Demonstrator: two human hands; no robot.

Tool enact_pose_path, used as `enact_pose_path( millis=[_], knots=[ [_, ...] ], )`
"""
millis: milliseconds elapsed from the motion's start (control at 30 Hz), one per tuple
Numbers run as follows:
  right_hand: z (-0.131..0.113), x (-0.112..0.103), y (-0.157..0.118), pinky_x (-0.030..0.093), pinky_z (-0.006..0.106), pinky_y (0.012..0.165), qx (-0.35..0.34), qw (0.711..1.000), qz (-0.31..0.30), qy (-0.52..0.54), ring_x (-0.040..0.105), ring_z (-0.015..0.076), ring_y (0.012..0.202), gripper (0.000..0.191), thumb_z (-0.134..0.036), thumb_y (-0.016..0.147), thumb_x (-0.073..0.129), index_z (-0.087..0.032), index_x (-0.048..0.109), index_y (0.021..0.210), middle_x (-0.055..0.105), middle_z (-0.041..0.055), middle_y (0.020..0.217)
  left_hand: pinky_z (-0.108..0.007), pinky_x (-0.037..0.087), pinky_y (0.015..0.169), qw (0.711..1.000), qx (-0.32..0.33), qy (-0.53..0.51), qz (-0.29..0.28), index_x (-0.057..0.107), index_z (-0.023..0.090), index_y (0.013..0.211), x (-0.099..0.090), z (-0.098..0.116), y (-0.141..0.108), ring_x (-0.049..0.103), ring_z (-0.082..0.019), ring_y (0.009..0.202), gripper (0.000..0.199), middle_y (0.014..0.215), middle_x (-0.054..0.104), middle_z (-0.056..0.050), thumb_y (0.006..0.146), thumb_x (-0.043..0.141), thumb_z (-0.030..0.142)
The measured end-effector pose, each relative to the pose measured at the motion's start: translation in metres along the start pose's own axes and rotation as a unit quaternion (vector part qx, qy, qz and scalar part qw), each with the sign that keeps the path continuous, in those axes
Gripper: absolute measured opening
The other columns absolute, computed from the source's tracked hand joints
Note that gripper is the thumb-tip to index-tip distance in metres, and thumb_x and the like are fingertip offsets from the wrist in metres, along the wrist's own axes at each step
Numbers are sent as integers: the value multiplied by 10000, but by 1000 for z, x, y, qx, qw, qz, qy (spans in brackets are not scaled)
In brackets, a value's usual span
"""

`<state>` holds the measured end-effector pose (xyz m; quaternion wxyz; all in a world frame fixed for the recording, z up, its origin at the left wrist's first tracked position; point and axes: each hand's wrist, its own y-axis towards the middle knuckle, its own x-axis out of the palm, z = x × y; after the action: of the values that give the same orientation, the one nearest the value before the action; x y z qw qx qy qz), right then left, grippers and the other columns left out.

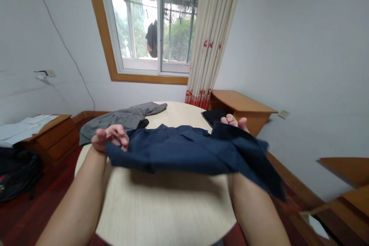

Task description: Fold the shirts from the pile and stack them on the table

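A dark navy piece of clothing (173,150) is stretched sideways above the round table, its near edge blurred by motion and casting a shadow. Whether it is a shirt or trousers, I cannot tell. My left hand (111,137) has its curled fingers at the cloth's left end, thumb raised. Behind the right part, my right hand (234,120) shows only bent fingertips over the upper edge; the rest is covered. A loose flap droops past my right forearm. Close beyond my left hand lies a grey garment (115,120), spread along the far left of the table.
The pale round table (170,207) fills the middle. At its far right edge rests a black folded cloth (213,116). A wooden desk (245,103) stands behind it, beside a curtain (209,42). On the left are a drawer cabinet (57,138) and a black bag (19,173).
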<state>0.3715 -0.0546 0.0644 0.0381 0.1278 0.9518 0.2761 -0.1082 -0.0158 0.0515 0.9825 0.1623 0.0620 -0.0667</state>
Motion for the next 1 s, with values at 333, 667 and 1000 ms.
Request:
enact_pose_path(
  millis=[333, 667, 1000],
  knots=[
    [64, 41, 6, 539, 346, 799, 42, 961, -160, -223, 684, 208, 810, 279, -440, 730, 751, -184, 749, 842, 754, 72, 873, -423, 511, 892, 980, -12, 198, 13, 710, 161, 964, 49, -23, 29, 671, -295, 993, 663, 1066, 739, -151, 726, 569, 763],
    [101, 21, 8, 455, 405, 1050, 22, 893, -130, -430, 638, 247, 1158, 284, -186, 856, 598, -176, 754, 1093, 716, 126, 1190, -499, 346, 1084, 892, 45, 443, -70, 714, 213, 1166, 64, -35, 24, 674, -308, 1033, 416, 1077, 758, -115, 856, 555, 441],
    [98, 21, 6, 513, 303, 790, 99, 867, -117, -474, 677, 211, 861, 355, -181, 699, 723, -175, 738, 1053, 742, 78, 959, -297, 436, 666, 885, 36, 463, -26, 783, 250, 954, 72, -17, 17, 690, -269, 812, 328, 866, 773, -79, 866, 527, 434]
  ],
)
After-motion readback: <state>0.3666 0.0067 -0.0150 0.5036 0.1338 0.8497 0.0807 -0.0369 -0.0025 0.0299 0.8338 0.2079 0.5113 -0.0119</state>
